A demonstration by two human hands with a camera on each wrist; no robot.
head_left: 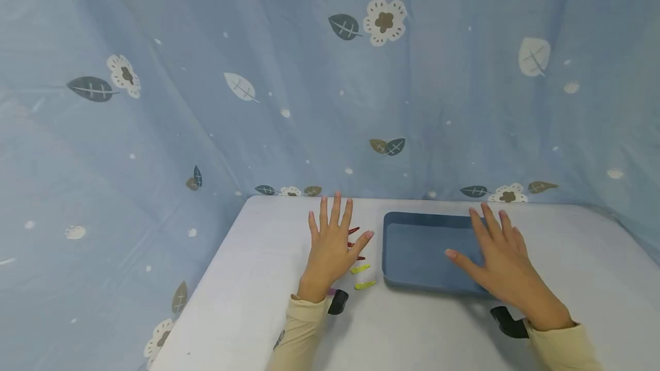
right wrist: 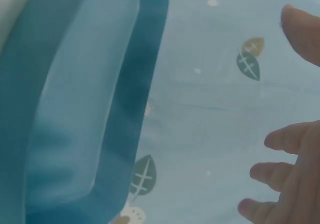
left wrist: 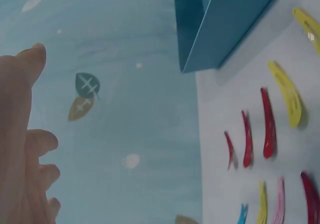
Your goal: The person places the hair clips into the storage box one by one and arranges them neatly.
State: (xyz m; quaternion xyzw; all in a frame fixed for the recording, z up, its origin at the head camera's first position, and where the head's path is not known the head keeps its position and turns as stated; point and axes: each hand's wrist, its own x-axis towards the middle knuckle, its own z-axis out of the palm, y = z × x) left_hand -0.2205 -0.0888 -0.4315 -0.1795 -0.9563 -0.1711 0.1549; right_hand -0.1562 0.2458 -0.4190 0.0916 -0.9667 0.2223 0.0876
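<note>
My left hand [head_left: 331, 251] hovers with fingers spread above several hair clips, partly hiding them in the head view. A yellow hair clip [head_left: 365, 285] shows beside its wrist. The left wrist view shows more of them on the white table: a red hair clip [left wrist: 269, 126], a pink hair clip [left wrist: 279, 204] and a blue hair clip [left wrist: 243, 215]. To the right lies a shallow blue tray [head_left: 423, 253], its visible inside bare. Over the tray's right side my right hand [head_left: 507, 265] is held up, fingers straight and spread, with nothing in it.
The white table [head_left: 247, 279] meets a blue patterned curtain [head_left: 309, 102] at its back and left. A black wrist mount [head_left: 337, 302] is on the left wrist, another black mount [head_left: 507, 323] on the right.
</note>
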